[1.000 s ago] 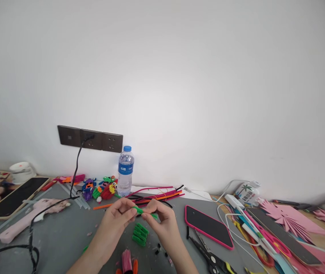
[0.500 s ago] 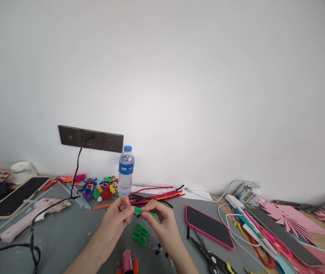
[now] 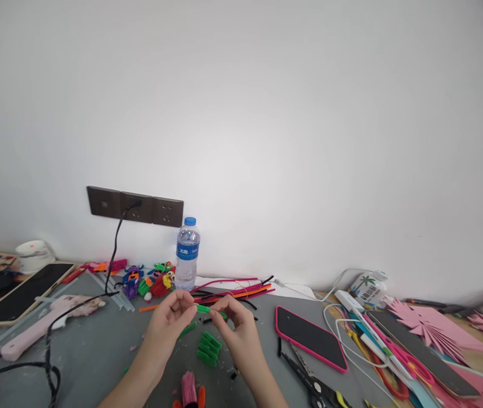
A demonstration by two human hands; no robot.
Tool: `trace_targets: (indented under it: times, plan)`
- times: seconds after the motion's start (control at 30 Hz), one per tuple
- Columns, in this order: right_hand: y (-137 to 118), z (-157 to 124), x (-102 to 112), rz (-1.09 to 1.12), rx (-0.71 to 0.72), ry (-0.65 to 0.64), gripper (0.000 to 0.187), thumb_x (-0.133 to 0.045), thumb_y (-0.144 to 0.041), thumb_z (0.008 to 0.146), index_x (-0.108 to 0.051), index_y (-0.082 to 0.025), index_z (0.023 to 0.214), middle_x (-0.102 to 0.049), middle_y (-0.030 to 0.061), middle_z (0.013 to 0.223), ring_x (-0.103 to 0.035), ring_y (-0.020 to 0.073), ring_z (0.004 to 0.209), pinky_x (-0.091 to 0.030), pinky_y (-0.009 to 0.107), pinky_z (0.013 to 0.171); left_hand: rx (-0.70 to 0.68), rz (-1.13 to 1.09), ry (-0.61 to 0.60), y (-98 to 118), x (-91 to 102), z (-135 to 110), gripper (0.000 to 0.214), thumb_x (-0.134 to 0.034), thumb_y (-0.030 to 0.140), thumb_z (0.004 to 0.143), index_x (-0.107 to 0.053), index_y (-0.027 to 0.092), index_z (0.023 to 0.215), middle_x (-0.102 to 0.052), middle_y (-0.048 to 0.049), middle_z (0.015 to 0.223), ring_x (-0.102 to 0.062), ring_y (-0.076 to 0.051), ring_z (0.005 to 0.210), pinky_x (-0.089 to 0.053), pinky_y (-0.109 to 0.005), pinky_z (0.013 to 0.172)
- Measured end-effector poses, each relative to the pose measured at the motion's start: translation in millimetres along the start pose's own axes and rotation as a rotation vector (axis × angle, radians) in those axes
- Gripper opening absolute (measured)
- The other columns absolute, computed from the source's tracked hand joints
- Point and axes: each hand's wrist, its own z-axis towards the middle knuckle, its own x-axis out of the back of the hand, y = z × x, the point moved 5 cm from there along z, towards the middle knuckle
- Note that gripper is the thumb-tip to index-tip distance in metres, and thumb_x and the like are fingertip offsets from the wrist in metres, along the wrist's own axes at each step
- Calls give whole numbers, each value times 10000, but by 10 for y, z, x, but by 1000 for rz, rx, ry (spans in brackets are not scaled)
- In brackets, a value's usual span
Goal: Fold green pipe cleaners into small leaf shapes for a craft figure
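Between my two hands a short length of green pipe cleaner [image 3: 202,309] is stretched level above the grey mat. Fingertips of my left hand [image 3: 172,317] pinch one end of it. My right hand [image 3: 233,324] grips the other end between thumb and forefinger. Just below lies a folded bundle of green pipe cleaner [image 3: 209,348] on the mat. Another green piece [image 3: 188,328] shows beside my left fingers. Nearer to me is a pink bundle [image 3: 189,388] with orange parts at its sides, cut off by the frame's lower edge.
A water bottle [image 3: 187,255] stands by the wall, with loose pipe cleaners [image 3: 241,292] beside it. To the right are a pink-cased phone [image 3: 310,338] and scissors [image 3: 315,385]. A pink glue gun [image 3: 37,326] with a black cord lies left.
Both hands have shifted slightly, and more of the green pipe cleaner shows between them. A green piece beside my left fingers has come into view.
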Motion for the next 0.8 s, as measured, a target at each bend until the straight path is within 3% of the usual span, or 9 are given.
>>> trace_targets:
  times: [0.13,0.27,0.4,0.57,0.8]
  plan:
    - [98,23,24,190,-81,29,232,-647,-411,792,-607,-185,760,-537,-8,646,-470,128,547,-395,244,523,21,103,-88,14,-38,10,283,-748,428,668,-680,204,827,-585,-11,750,-524,-169,680,-439,-232,602]
    - [133,46,39,323,-113,25,272,-699,-448,750,-638,-185,784,-563,-10,623,-514,134,548,-434,256,551,17,164,-277,-75,-130,31,272,-744,375,688,-723,175,872,-668,-59,818,-584,-217,787,-451,-272,694]
    - [135,54,20,340,-139,-4,291,-732,-459,713,-672,-174,721,-636,22,670,-521,136,560,-447,260,552,82,145,-402,-177,-208,-13,255,-759,374,684,-706,158,809,-632,-17,713,-563,-175,693,-414,-239,624]
    - [177,56,8,356,-151,-28,272,-753,-439,697,-704,-178,755,-690,50,774,-545,151,602,-460,270,567,188,54,-383,-196,-215,-55,291,-742,449,701,-646,175,725,-530,39,611,-500,-128,596,-393,-210,555]
    - [89,48,-25,423,-70,-111,175,-745,-336,742,-656,-187,727,-656,31,738,-601,173,696,-478,272,642,248,-140,-188,-225,-101,19,351,-833,439,601,-615,171,666,-502,61,579,-460,-92,565,-366,-175,511]
